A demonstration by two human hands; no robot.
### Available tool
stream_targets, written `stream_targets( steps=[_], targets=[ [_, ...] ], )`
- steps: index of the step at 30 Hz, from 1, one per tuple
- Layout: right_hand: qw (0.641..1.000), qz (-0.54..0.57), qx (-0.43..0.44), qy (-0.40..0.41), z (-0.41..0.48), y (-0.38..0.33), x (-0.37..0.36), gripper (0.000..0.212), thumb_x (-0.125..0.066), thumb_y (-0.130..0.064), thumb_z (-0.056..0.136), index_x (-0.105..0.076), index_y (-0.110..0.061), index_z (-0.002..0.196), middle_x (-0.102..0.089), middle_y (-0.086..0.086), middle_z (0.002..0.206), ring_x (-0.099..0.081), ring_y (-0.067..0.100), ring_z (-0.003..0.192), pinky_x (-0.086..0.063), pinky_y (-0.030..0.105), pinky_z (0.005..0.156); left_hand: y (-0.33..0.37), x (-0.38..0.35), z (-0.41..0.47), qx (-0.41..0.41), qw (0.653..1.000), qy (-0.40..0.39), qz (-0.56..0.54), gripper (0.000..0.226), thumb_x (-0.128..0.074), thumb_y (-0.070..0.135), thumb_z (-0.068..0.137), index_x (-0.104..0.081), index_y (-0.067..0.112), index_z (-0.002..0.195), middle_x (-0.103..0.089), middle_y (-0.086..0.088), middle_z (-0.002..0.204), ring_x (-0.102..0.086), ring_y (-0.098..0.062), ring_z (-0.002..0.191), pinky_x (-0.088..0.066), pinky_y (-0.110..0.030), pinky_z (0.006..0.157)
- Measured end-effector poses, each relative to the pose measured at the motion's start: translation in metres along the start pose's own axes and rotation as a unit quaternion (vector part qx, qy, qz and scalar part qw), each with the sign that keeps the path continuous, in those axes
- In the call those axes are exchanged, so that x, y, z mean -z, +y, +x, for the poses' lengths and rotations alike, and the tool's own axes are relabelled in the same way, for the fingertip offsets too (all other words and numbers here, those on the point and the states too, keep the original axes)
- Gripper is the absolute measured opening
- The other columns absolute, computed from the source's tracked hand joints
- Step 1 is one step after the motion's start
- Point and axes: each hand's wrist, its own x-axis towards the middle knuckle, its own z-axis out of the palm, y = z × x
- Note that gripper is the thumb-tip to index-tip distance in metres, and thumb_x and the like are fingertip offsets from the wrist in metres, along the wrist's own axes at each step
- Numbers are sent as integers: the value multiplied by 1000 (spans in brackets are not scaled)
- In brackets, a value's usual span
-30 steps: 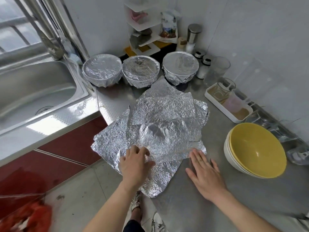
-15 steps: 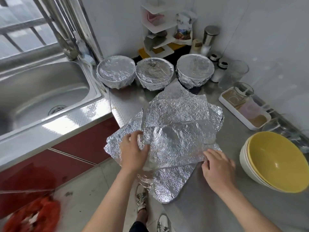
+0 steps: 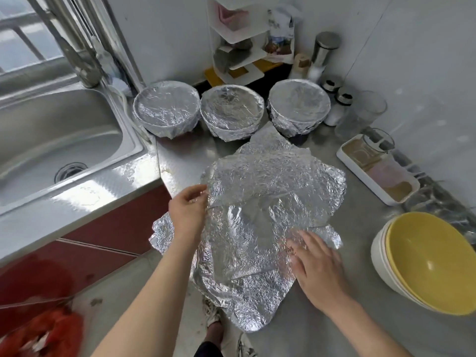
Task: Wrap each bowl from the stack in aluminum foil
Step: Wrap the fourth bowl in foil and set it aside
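Head view: I look down on a steel table (image 3: pixel 185 161) in a kitchen corner, with a sink (image 3: pixel 51 140) to its left.
Foil: a pile of crinkled aluminium foil sheets (image 3: pixel 270 197) lies at the table's near edge, and its lowest corner hangs past that edge.
Left hand: the left hand (image 3: pixel 188 210) pinches the left edge of the top sheet between thumb and fingers. From here that edge looks raised off the sheets below.
Right hand: the right hand (image 3: pixel 316 266) lies palm down on the pile's lower right part, fingers straight and spread.
Bowl stack: nested bowls (image 3: pixel 425 264), yellow inside and white outside, sit tilted on the table to the right of the foil, apart from it and bare.
Wrapped bowls: I count three foil-covered bowls (image 3: pixel 231 110) in a row at the back of the table, beyond the pile.
Tray: a white tray (image 3: pixel 378 173) holding glass cups stands by the right wall.
Shelf: a white corner shelf (image 3: pixel 237 47) rises behind the wrapped row.
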Motion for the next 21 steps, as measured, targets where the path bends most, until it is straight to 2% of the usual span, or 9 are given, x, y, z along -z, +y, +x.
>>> stream_targets(
  steps=[3,6,8,10,13,15,17,19,21],
  targets=[
    [1000,3,2,4,3,-2,5,48,-29,-41,93,-62,-28,126,-52,-1,142,-43,19,134,-44,44,95,2,15,-10,-22,999,35,-27,24,-63,2,90,-74,23,87,-71,3,83,-48,-4,52,-40,-15,47],
    [998,10,17,-57,-1,-8,9,55,-15,-46,97,-40,-35,145,-24,-5,159,-17,14,147,-28,41,108,-8,29,-14,-1,998,63,-14,30,-53,0,90,-74,21,91,-64,6,71,-48,-6,53,-39,-17,49],
    [995,9,12,-95,-3,-9,9,49,-17,-44,102,-22,-38,151,-3,-9,163,0,11,149,-16,37,114,-14,35,-20,-54,989,93,97,30,-55,3,85,-72,18,104,-64,-2,97,-58,-16,85,-47,-25,79],
    [996,21,11,-90,-7,-10,11,49,-22,-42,103,-20,-38,152,0,-9,163,2,11,149,-16,37,114,-14,36,-39,-179,946,129,237,31,-62,-1,83,-69,14,108,-55,-10,113,-49,-26,106,-35,-27,94],
    [1000,25,0,4,-12,-11,20,52,-25,-39,94,-46,-30,140,-37,-3,153,-31,19,141,-35,43,101,-6,16,-81,-277,906,-92,307,30,-63,3,88,-68,22,111,-57,-1,120,-50,-19,111,-40,-36,104],
    [989,22,-19,143,-18,-6,32,42,-41,-30,87,-61,-23,124,-56,0,130,-51,25,120,-43,43,86,-24,-2,-104,-276,822,-246,432,34,-59,30,95,-58,36,128,-44,5,146,-39,-17,133,-25,-35,115],
    [965,13,-72,250,-24,3,46,40,-61,-18,81,-61,-18,120,-56,7,118,-52,32,105,-43,42,77,-49,-14,-116,-276,740,-293,539,53,-55,50,93,-37,46,142,-14,4,162,-16,-24,147,-17,-51,119],
    [945,6,-173,278,-31,18,60,55,-69,-19,76,-55,-12,128,-53,15,120,-49,37,104,-44,45,75,-61,-22,-119,-258,733,-284,562,61,-54,55,91,-28,47,146,0,3,164,-6,-27,149,-10,-59,116],
    [943,6,-262,205,-33,31,71,65,-65,-27,82,-42,-5,139,-49,22,127,-51,42,108,-45,47,79,-65,-25,-120,-263,739,-258,564,59,-54,53,92,-30,43,146,-6,0,163,-12,-29,147,-16,-58,114]
  ],
)
